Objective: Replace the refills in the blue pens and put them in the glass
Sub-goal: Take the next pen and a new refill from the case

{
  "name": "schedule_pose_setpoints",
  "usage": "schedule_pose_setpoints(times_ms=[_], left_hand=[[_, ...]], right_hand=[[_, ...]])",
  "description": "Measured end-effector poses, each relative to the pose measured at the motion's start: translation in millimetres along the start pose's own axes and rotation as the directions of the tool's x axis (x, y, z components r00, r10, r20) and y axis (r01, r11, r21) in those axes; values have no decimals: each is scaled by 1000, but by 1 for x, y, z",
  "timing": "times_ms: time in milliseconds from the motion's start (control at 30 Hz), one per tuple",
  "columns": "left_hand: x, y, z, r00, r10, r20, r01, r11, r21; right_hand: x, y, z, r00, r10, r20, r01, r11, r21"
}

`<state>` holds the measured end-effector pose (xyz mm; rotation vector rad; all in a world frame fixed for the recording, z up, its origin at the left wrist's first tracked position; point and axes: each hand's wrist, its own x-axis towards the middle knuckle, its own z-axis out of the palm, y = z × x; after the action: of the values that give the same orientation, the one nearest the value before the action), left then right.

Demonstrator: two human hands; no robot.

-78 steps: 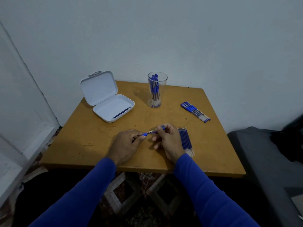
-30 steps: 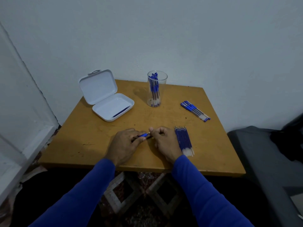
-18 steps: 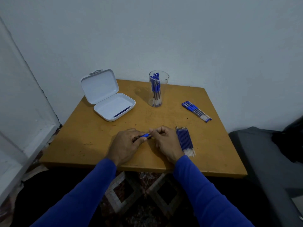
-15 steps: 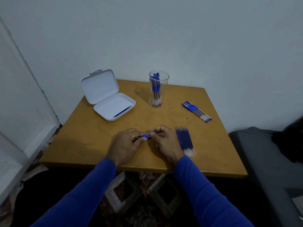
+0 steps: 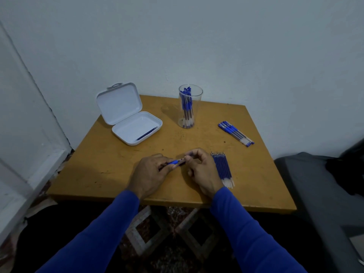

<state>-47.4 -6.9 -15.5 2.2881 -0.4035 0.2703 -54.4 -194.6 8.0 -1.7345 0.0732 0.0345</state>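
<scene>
My left hand [image 5: 150, 174] grips a blue pen [image 5: 173, 162] low over the table's front middle, its blue grip end pointing right. The fingertips of my right hand [image 5: 201, 170] pinch the small metal tip at that end. Just right of my right hand lies a row of several blue refills [image 5: 223, 169]. The clear glass [image 5: 188, 106] stands at the back centre with several blue pens upright in it. A bunch of several more blue pens [image 5: 235, 133] lies at the right back.
An open white case [image 5: 128, 115] sits at the back left with one dark refill [image 5: 147, 133] in its tray. The wooden table [image 5: 122, 160] stands against a white wall. A dark grey seat [image 5: 323, 194] is off to the right.
My right hand drew in from farther right along the pen to its tip beside my left hand. The blue part seen between the hands got shorter. The other things stayed put.
</scene>
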Motion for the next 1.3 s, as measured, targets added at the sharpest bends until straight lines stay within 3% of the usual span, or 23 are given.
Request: schedule_pose_setpoints(times_ms=[167,267,367,500,933,1300], left_hand=[[0,0,1,1000,-12,-22,12,1000,-6],[-1,-1,0,997,-4,-72,2,1000,-26],[-1,-2,0,993,-11,-120,7,1000,-28],[-3,1,-1,991,-19,-129,15,999,-33],[-2,1,0,990,-55,-126,47,997,-64],[-2,1,-1,991,-47,-124,43,998,-38]], right_hand=[[8,3,5,981,89,-174,-89,996,4],[19,0,12,963,-20,-268,-42,974,-223],[29,-3,18,961,-135,-243,0,875,-484],[41,0,22,970,-103,-221,-46,811,-584],[41,-10,20,979,16,-204,-123,844,-522],[24,-11,13,976,22,-215,-82,958,-274]])
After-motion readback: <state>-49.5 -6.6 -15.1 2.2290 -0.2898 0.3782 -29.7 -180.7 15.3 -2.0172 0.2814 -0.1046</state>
